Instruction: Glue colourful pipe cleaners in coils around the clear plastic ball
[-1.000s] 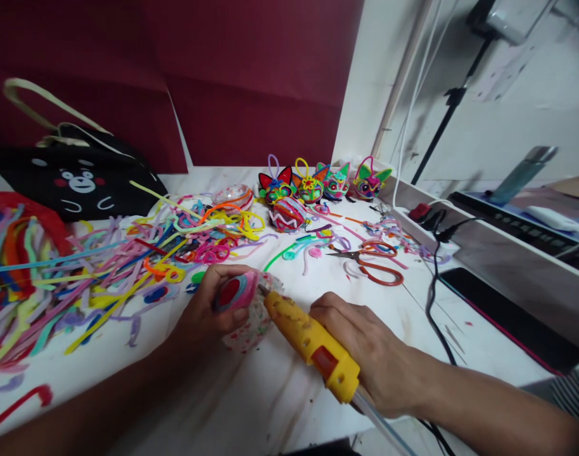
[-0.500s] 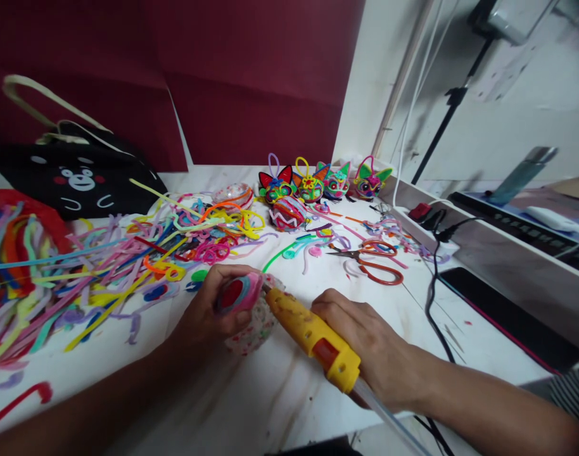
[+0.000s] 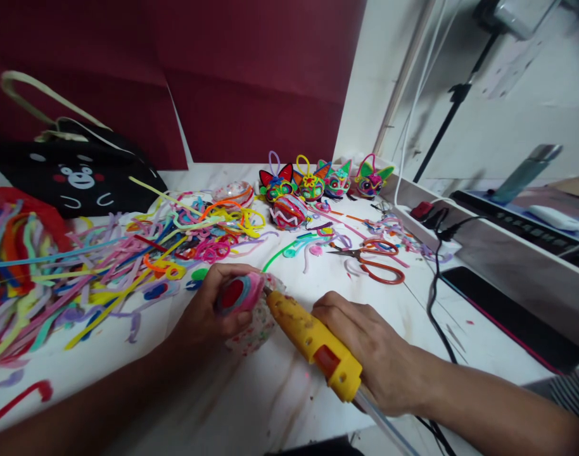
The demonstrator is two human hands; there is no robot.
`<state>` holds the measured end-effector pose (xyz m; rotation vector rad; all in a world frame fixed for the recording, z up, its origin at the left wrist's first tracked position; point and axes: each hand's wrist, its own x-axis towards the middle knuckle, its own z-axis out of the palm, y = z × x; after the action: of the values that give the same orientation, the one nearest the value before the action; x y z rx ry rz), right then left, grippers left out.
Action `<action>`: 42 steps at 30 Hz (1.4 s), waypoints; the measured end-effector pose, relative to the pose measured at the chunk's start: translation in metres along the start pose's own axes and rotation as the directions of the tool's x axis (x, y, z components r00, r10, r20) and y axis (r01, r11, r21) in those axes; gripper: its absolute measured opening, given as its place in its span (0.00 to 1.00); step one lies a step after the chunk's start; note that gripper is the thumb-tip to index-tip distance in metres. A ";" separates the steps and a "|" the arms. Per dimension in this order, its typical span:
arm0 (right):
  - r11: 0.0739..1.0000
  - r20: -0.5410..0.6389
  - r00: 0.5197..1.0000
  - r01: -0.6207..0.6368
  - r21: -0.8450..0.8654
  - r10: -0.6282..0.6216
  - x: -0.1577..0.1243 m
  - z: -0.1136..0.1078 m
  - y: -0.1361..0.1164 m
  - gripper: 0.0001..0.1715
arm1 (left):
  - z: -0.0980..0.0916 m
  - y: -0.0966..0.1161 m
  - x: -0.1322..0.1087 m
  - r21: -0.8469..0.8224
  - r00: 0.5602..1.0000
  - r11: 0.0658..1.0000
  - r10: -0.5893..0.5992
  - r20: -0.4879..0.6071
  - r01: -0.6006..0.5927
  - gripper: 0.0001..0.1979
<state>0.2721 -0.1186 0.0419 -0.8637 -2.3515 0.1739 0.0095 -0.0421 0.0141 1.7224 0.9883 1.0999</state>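
My left hand (image 3: 213, 310) is closed around a clear, patterned ball-like piece (image 3: 256, 326) with a pink, blue and red fuzzy pipe-cleaner oval (image 3: 235, 294) on its side. A yellow hot glue gun (image 3: 313, 342) is in my right hand (image 3: 356, 342), fingers wrapped round its handle. Its metal nozzle points left and meets, or nearly meets, the pink edge of the oval; exact contact cannot be made out. A clear glue stick (image 3: 379, 415) sticks out of the gun's back end. My right fingers and the trigger are largely hidden behind the gun.
Orange-handled scissors (image 3: 377, 259) lie beyond my right hand. Loose pipe cleaners (image 3: 123, 272) heap up on the left by a black bag (image 3: 75, 177). Several decorated animal heads (image 3: 311, 183) stand at the back. A black phone-like slab (image 3: 508, 320) and a cable (image 3: 432, 310) lie right.
Hardly anything differs. The glue gun and my right hand have shifted very slightly right and down; my left hand keeps its hold on the ball-like piece.
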 end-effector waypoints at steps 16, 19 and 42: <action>0.999 -0.009 1.000 0.017 -0.039 -0.017 -0.001 0.002 -0.002 0.16 | 0.000 0.000 0.001 0.059 1.000 0.998 -0.002 -0.025 0.003 0.22; 0.999 -0.019 1.000 0.018 -0.051 -0.019 0.000 0.003 -0.002 0.17 | 0.000 0.001 0.000 0.061 1.000 0.998 -0.009 -0.025 0.011 0.22; 0.992 -0.037 0.996 0.082 -0.093 -0.085 0.000 0.005 -0.004 0.18 | -0.004 -0.010 0.002 0.084 0.998 0.995 -0.055 -0.027 0.057 0.23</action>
<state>0.2672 -0.1210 0.0390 -0.8021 -2.3674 0.0146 0.0041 -0.0362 0.0061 1.7415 1.1059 1.0594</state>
